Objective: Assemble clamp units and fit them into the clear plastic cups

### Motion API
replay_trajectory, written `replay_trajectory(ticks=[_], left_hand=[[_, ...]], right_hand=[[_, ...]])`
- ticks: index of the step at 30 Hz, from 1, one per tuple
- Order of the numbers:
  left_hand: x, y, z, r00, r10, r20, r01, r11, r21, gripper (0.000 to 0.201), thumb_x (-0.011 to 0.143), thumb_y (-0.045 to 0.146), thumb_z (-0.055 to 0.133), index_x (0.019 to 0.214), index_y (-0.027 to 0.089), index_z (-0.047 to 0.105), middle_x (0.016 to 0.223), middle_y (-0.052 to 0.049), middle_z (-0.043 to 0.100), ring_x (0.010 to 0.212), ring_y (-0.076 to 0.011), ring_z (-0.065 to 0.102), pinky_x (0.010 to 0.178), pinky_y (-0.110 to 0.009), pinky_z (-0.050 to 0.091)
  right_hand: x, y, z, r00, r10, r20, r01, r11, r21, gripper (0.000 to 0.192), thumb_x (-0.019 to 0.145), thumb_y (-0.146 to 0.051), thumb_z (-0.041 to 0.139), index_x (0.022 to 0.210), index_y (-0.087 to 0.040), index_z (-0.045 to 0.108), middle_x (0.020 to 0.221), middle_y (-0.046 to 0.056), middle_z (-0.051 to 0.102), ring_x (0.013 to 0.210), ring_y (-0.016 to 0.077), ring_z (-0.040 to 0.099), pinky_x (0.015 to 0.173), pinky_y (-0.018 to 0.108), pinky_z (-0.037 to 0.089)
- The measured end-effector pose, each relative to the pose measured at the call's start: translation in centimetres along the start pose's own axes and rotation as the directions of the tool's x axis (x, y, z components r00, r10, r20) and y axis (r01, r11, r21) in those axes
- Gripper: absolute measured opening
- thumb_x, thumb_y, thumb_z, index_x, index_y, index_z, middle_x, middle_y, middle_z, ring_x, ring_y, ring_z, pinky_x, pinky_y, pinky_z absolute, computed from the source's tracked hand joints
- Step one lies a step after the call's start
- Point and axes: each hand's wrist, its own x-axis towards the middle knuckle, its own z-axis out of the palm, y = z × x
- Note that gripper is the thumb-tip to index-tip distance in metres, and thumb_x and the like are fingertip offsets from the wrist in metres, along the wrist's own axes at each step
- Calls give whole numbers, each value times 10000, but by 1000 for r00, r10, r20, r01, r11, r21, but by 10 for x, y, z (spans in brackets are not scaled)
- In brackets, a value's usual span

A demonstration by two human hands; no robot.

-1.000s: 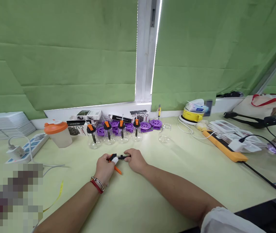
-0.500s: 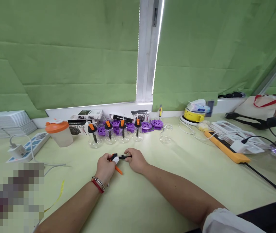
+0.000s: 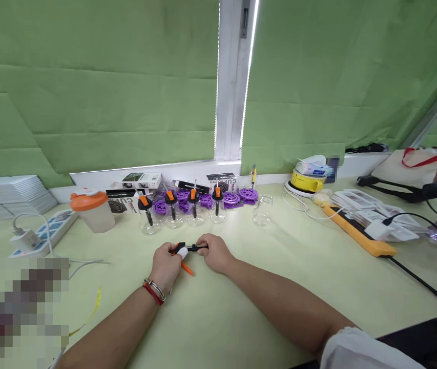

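The table (image 3: 241, 307) has a smooth, matt pale-yellow top. The small pump piece (image 3: 188, 249) pinched between the left hand (image 3: 165, 266) and the right hand (image 3: 214, 253) looks like black and orange plastic, slightly glossy. Behind it stand clear glass bottles (image 3: 182, 218) — shiny, see-through — capped in the same plastic. The purple reels (image 3: 237, 197) look like moulded plastic. The tub (image 3: 91, 210) is cloudy plastic with an orange lid. The green blinds (image 3: 87, 87) appear as matt, creased cloth.
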Motion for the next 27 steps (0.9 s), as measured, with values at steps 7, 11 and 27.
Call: replay_trajectory(ticks=[7,11,27], left_hand=[[0,1,0,1000,-4,-5,4,1000,-2,245,569,365,678,696,169,602,528,41,490,510,-124,456,502,-251,357],[0,0,0,1000,-2,-6,2,1000,-2,241,576,353,677,706,164,603,535,39,494,507,-121,453,498,-248,356],[3,-2,1,1000,-11,-20,11,1000,-7,228,561,330,686,692,163,603,550,35,509,519,-120,464,515,-250,368]], right_hand=[[0,0,0,1000,2,4,-2,1000,-1,203,731,-130,617,915,-213,637,783,3,598,676,132,535,636,252,419],[0,0,0,1000,-14,-3,14,1000,-3,203,724,-123,613,907,-209,635,775,1,597,680,133,537,643,257,419],[0,-3,-2,1000,-7,-9,7,1000,-27,186,717,-115,626,879,-204,645,768,-5,606,684,127,544,647,244,416]])
